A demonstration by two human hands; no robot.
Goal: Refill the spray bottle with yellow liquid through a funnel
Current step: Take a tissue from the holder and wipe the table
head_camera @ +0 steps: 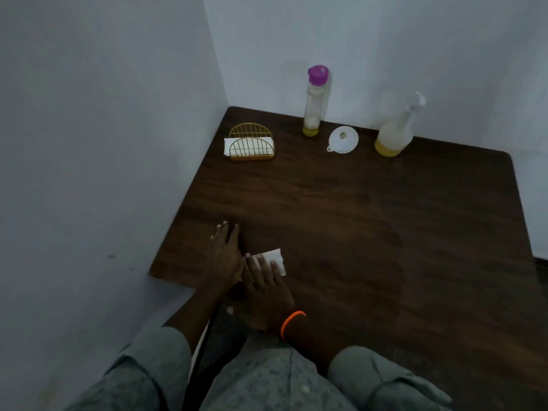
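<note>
The spray bottle (394,134) stands at the back right of the table with its white trigger head on and yellow liquid in its lower part. A white funnel (343,139) lies on the table to its left. Further left stands a tall clear bottle (315,102) with a purple cap and a little yellow liquid at the bottom. Far from these, at the front left edge, my left hand (225,253) rests flat on the wood, fingers apart. Beside it, my right hand (267,287), with an orange band on the wrist, presses flat on a white tissue (275,258).
A gold wire holder (252,142) with white napkins stands at the back left. The dark wooden table (355,218) sits in a corner, with white walls along its left and far sides. Its right edge drops off to the floor.
</note>
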